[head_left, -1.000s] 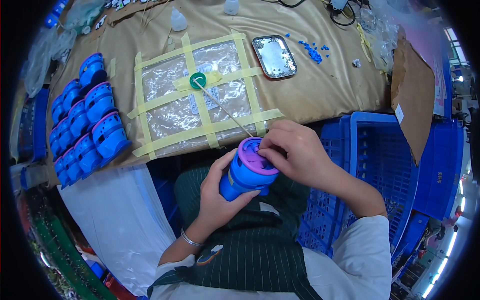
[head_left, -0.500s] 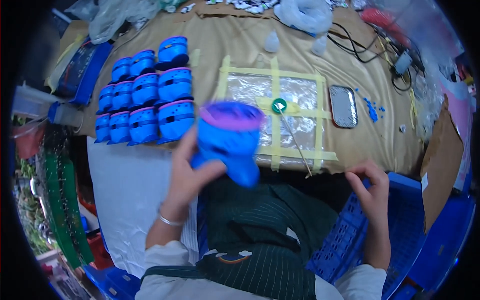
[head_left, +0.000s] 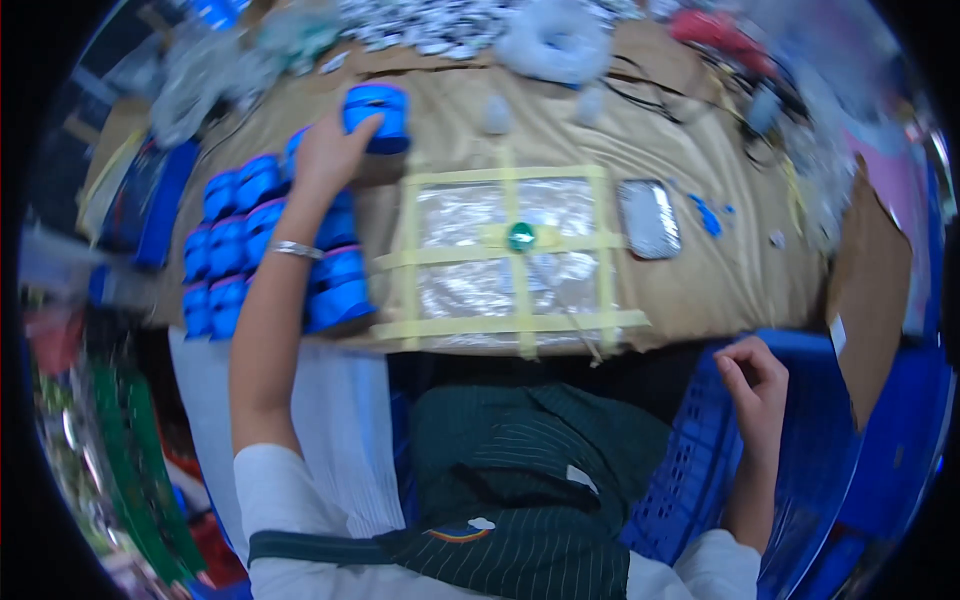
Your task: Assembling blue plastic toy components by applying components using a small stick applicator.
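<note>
My left hand is stretched to the far left of the table, its fingers closed round a blue plastic cap-shaped piece at the far end of the rows. More such blue pieces with pink rims stand in rows beneath and beside my left forearm, partly hidden by it. My right hand is at the table's front edge on the right. Its fingers are curled in, thumb close to the forefinger; anything between them is hidden or too small to make out.
Yellow tape crosses a clear-wrapped panel with a small green round container on it and a thin stick. Right of it lie a silvery metal tray and blue bits. Blue crates stand below the right edge.
My left hand has carried the blue piece from the table's front middle to the far left, by the rows. My right hand has barely moved. The view has shifted a little.
</note>
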Available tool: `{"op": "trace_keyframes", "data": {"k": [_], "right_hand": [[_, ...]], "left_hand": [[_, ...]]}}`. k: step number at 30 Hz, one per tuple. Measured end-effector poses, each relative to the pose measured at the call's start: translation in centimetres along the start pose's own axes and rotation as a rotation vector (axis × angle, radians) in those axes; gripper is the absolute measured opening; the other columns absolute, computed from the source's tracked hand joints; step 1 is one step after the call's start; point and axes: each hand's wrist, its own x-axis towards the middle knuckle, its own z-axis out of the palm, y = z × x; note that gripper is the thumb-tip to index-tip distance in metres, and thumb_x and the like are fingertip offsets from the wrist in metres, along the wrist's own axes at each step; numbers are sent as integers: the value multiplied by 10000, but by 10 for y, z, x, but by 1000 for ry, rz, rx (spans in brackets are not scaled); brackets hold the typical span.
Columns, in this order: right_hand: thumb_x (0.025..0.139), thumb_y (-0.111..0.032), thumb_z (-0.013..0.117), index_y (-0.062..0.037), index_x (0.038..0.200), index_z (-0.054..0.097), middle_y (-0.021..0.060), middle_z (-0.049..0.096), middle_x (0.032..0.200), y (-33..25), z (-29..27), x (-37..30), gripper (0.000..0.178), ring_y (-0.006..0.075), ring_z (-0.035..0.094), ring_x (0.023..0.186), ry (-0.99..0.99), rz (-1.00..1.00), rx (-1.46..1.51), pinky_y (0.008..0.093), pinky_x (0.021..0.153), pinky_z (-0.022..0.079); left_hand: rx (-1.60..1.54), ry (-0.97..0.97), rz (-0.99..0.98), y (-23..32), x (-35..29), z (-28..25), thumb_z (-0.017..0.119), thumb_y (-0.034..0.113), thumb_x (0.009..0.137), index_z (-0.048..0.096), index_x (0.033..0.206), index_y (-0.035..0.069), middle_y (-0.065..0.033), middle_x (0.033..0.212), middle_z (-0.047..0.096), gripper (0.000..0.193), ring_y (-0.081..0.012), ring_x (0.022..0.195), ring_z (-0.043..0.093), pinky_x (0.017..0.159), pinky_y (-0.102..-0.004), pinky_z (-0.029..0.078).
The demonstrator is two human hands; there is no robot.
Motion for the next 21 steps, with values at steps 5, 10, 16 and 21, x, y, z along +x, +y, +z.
{"op": "trace_keyframes", "data": {"k": [5, 10, 16, 21], "right_hand": [[823, -88, 643, 10, 798, 620, 16, 565, 729, 39, -56, -28, 104, 78, 516, 667, 227, 54, -84, 226, 602, 408], [819, -143, 663, -4, 841, 656, 35, 617, 753, 131, -104, -106, 140, 81, 542, 672, 488, 397, -15, 241, 623, 444], [754, -206, 686, -29, 776, 678, 113, 668, 777, 285, -136, -265, 178, 229, 647, 699, 823, 754, -213, 320, 659, 507], [750, -257, 622, -37, 766, 675, 188, 659, 805, 442, -152, -440, 227, 363, 636, 790, 917, 1209, -622, 429, 720, 504]], "left_hand": [[80, -38, 97, -83, 53, 48, 501, 565, 844, 538, 1226, 1, -276, 1154, 573, 682, -417, 1083, 547, 907, -444, 431], [764, -59, 50, -91, 55, 1, 345, 694, 849, 697, 947, 35, -263, 810, 641, 753, -429, 708, 617, 612, -524, 467], [917, 80, 361, -2, 5, -18, 533, 320, 871, 641, 949, -68, -277, 922, 638, 410, -382, 795, 633, 684, -423, 512], [763, 64, 356, 10, 8, -31, 543, 471, 847, 610, 954, -87, -241, 829, 635, 572, -369, 694, 612, 643, -449, 501]]}}
